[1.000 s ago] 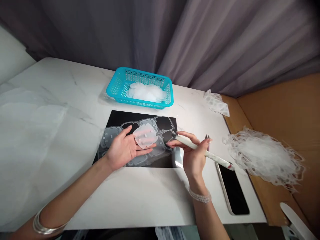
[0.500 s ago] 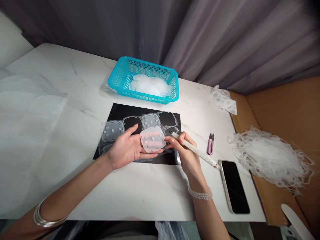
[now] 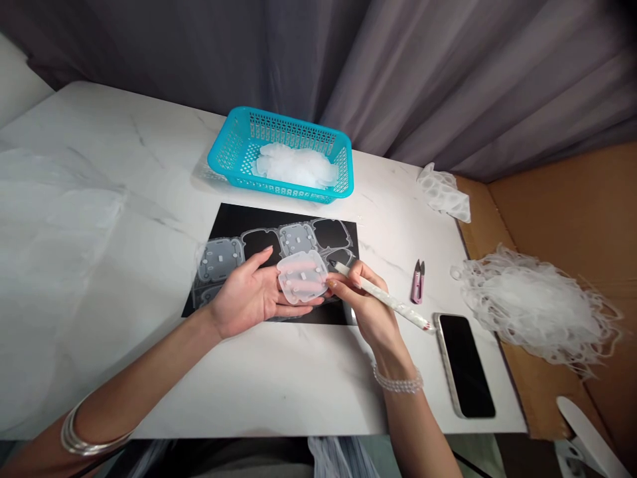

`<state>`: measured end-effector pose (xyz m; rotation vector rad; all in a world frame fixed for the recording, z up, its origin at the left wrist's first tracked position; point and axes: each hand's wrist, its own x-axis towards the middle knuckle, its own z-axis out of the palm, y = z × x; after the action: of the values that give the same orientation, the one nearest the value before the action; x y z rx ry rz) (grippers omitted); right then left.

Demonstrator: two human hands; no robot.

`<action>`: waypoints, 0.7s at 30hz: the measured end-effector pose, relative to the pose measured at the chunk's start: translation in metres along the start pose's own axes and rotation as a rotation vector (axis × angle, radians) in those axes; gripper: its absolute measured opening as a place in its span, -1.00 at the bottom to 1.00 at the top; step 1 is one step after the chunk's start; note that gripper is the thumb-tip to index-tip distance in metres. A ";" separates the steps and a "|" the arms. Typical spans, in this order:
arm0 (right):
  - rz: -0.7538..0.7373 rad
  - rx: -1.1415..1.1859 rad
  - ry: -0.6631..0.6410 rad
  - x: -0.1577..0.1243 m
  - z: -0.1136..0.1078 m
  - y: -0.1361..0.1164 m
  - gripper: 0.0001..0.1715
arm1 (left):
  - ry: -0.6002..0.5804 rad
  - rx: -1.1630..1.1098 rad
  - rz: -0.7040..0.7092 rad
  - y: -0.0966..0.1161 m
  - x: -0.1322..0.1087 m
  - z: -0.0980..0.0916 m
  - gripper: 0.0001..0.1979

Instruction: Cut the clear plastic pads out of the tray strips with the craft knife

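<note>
My left hand (image 3: 251, 295) is palm up with its fingers stretched out, carrying a thin translucent white plastic-like piece (image 3: 301, 277) on them. The piece is squarish with rounded corners and small holes. In my right hand (image 3: 371, 299) I grip a white, marbled pen-like tool (image 3: 393, 303) with a dark pointed tip; the right fingertips also touch the piece's right edge. Beneath both hands lies a black sheet (image 3: 229, 216). On it rests a clear sheet (image 3: 221, 259) with similar shapes, some filled and some cut out, partly hidden by my left hand.
Behind stands a blue basket (image 3: 281, 188) with a pile of translucent pieces (image 3: 296, 164). To the right are pink thread snips (image 3: 418, 282), a phone (image 3: 466, 365) and a heap of clear cut scraps (image 3: 537, 309) over a cardboard box (image 3: 562, 192). Translucent sheets (image 3: 50, 279) lie left.
The view has shifted slightly. My hands keep nearly the same hold on the piece and the pen-like tool.
</note>
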<state>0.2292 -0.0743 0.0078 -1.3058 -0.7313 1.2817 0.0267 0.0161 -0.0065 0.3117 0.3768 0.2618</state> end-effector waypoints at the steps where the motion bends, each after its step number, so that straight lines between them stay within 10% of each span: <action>1: 0.001 0.001 0.001 0.000 0.000 0.000 -0.54 | 0.004 0.001 0.000 0.000 0.000 0.000 -0.23; 21: -0.058 0.005 0.077 0.004 0.004 0.006 -0.52 | 0.049 0.014 -0.055 -0.002 0.000 0.004 -0.24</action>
<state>0.2242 -0.0710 0.0018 -1.3136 -0.7070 1.1794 0.0285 0.0131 -0.0039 0.3085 0.4352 0.2128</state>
